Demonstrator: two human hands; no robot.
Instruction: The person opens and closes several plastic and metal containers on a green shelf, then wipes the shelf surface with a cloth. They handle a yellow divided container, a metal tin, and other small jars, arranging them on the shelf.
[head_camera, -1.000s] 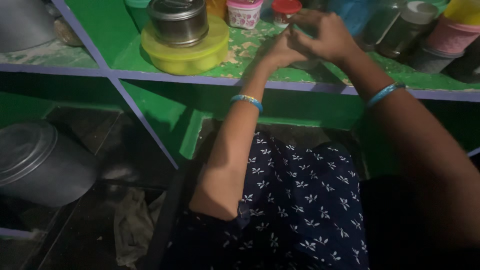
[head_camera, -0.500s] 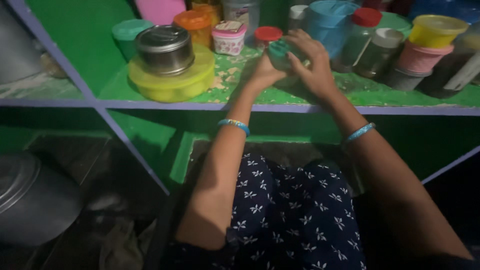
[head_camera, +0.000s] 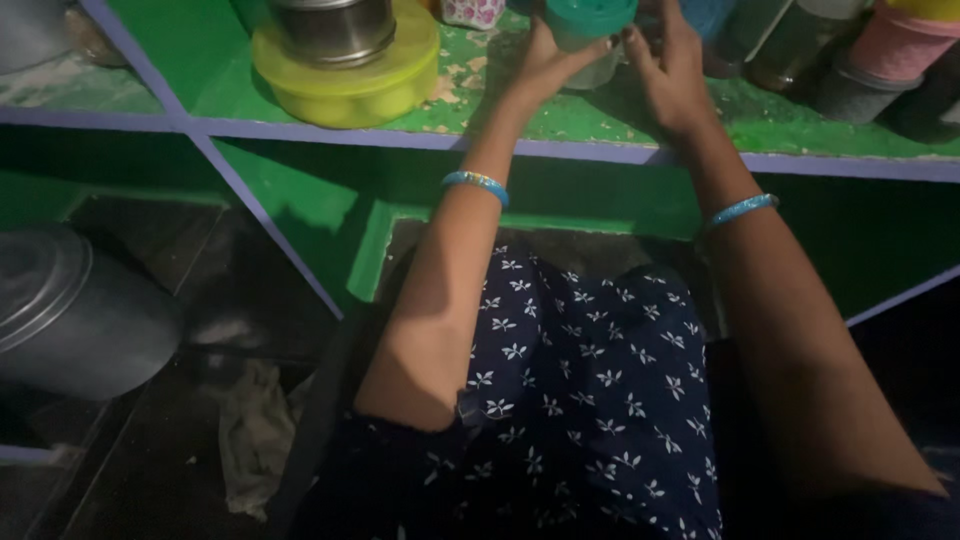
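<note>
Honestly, with both the left hand (head_camera: 545, 62) and right hand (head_camera: 668, 75) wrapped round the teal-lidded jar (head_camera: 590, 35), steady it and keep it upright over the green shelf (head_camera: 560, 125).

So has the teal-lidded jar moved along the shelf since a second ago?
Cannot tell: the camera shifted. The jar sits between both hands, right of the yellow box, much as before.

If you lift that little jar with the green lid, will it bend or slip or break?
The jar looks like clear hard plastic, so it probably stays stiff and won't shatter easily. It is small enough that the left hand and right hand wrap its sides, so it is likely light. Its smooth wall might be slightly slippery.
</note>
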